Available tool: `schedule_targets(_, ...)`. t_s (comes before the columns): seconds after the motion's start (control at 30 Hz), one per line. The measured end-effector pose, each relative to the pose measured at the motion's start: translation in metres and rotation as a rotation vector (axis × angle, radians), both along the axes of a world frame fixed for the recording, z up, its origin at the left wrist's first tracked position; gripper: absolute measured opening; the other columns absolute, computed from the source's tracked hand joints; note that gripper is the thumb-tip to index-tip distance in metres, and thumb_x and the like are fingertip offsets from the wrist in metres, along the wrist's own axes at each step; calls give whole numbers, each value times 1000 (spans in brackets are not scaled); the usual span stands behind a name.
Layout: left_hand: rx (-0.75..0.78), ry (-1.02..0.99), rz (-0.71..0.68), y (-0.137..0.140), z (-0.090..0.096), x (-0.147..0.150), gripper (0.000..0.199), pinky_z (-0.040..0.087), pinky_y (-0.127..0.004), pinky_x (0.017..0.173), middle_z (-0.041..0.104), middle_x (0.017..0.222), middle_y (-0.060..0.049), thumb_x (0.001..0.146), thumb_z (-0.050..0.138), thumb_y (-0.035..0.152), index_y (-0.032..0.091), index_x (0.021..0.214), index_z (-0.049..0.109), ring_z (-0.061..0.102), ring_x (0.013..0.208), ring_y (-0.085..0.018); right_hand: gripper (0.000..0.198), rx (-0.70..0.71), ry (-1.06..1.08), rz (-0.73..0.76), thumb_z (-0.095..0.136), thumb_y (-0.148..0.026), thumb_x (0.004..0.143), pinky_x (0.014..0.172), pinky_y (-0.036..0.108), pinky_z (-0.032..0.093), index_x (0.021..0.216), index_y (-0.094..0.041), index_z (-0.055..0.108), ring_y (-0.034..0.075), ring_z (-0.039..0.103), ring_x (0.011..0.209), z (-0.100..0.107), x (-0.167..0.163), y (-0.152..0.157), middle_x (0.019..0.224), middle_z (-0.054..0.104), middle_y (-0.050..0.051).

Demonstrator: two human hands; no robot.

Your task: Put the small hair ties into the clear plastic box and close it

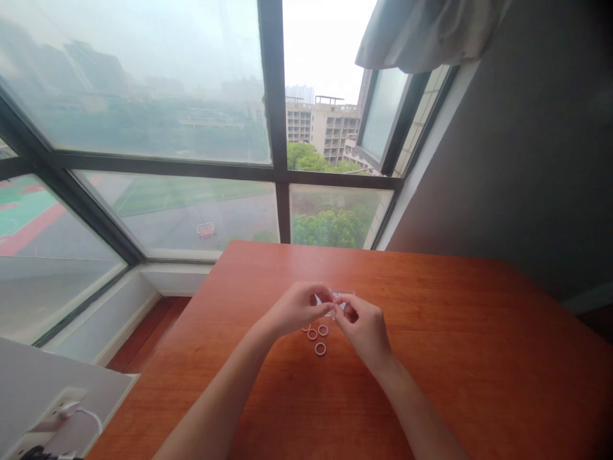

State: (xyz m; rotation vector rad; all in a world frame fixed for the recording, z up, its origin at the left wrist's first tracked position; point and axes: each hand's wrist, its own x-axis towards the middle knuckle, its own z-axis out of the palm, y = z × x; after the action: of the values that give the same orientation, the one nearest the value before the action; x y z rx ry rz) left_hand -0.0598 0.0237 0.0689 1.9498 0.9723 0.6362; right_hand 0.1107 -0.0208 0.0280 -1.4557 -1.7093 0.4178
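My left hand (301,308) and my right hand (364,331) meet over the table, thumb and forefinger of each pinched close together. Whatever lies between the fingertips is too small and too covered to name. Right behind them is a small clear plastic box or packet (347,295), mostly hidden by my fingers. Nearer to me, several small pinkish rings that look like hair ties lie flat: one ring (320,349) closest, another ring (323,330) below the fingertips, a third ring (312,334) beside it. One more is partly covered by my left hand.
The reddish-brown wooden table (460,332) reaches to the window frame (282,211) at the back. A dark grey wall (517,147) rises on the right, with a curtain (426,32) above. At lower left, a white plug (71,410) with a cable sits in a wall socket.
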Motion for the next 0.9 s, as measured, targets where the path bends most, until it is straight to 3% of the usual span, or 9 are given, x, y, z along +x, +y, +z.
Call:
schedule_targets(0.27, 131, 64, 49, 3, -7, -1, 14, 39, -18, 57, 66, 72, -1, 77, 53, 18, 14, 77, 67, 53, 62, -9, 20, 21, -15, -9, 53, -31, 83, 56, 21, 36, 83, -19, 69, 10, 45, 50, 0, 0, 1, 53, 48, -4)
schedule_targets(0.53, 299, 318, 190, 12, -8, -21, 12, 39, -21, 59, 68, 77, -2, 74, 55, 18, 18, 71, 67, 56, 66, -13, 19, -14, -31, -12, 53, -31, 82, 55, 21, 36, 84, -20, 69, 11, 45, 50, -1, 6, 4, 52, 48, -4)
schedule_targets(0.9, 351, 389, 226, 14, -13, -24, 15, 41, -22, 64, 67, 84, -3, 76, 54, 21, 20, 78, 68, 58, 72, -15, 17, -56, -89, 31, 55, -30, 83, 56, 21, 35, 83, -21, 69, 11, 48, 52, -5, 7, 5, 54, 51, -5)
